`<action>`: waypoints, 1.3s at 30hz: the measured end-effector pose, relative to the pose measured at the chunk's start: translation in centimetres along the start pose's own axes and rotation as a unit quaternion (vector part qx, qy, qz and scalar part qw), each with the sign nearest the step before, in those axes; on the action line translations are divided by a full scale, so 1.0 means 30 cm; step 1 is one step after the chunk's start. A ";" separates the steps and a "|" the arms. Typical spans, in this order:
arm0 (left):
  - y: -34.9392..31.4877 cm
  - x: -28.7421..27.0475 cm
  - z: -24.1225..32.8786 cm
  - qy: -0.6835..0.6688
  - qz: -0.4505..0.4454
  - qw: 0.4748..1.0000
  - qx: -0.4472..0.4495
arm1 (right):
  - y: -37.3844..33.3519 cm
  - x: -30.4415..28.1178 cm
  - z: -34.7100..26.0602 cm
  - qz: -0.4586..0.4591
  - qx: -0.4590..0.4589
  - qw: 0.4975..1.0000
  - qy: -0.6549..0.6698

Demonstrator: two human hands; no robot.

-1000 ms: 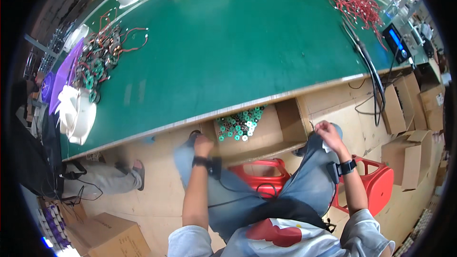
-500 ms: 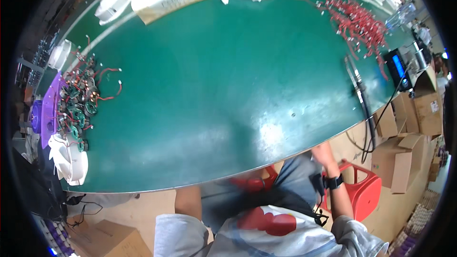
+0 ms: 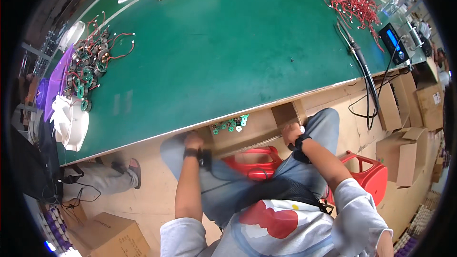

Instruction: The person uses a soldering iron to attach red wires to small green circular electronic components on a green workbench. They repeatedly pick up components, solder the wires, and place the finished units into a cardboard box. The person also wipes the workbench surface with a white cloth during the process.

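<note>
Open brown cardboard box (image 3: pixel 254 131), shallow, sitting on the person's lap, its far side tucked under the near edge of the green-topped workbench (image 3: pixel 228 57). Inside, at the box's ten o'clock corner, a cluster of small green and white round parts (image 3: pixel 231 124).

Left hand (image 3: pixel 193 140) clasps the box's left end; right hand (image 3: pixel 291 132) grips the right end near the raised flap. Both hands closed on cardboard, dark bands on both wrists.

Change: half a second back the view was nearly all bench top, box and hands hidden under the edge, only a wrist showing. A second back the box sat in the same spot with the hands looser, the right one lifted clear. Now the box is back in sight with both hands fastened on it. Reads as the box being taken hold of for lifting or shifting, not for picking parts out.

Outward: red plastic stool (image 3: pixel 254 162) under the person. On the bench at nine o'clock, a heap of green coil parts with red leads (image 3: pixel 88 74); at one o'clock a tangle of red wires (image 3: pixel 350 0). At three o'clock, a soldering iron with black cable (image 3: pixel 357 54) beside a black unit with blue screen (image 3: pixel 394 43). Cardboard cartons (image 3: pixel 404 147) on the floor at four o'clock.
</note>
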State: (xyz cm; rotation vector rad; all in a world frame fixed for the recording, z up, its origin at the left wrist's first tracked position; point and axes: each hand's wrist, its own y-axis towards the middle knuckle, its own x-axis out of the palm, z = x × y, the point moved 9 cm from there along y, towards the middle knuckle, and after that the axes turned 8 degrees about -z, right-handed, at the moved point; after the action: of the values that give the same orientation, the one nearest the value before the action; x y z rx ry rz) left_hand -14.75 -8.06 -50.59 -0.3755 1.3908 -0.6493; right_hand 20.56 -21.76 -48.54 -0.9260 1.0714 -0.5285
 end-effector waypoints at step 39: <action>-0.334 0.153 0.036 -0.035 0.009 0.999 -0.022 | -0.129 -0.095 -0.362 0.046 -0.284 0.913 0.288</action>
State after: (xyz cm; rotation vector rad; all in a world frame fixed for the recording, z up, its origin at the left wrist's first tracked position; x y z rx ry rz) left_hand -15.47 -18.78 -47.98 -0.4164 1.3411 -0.5874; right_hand 9.74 -25.77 -45.75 -1.2542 1.8600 -0.4229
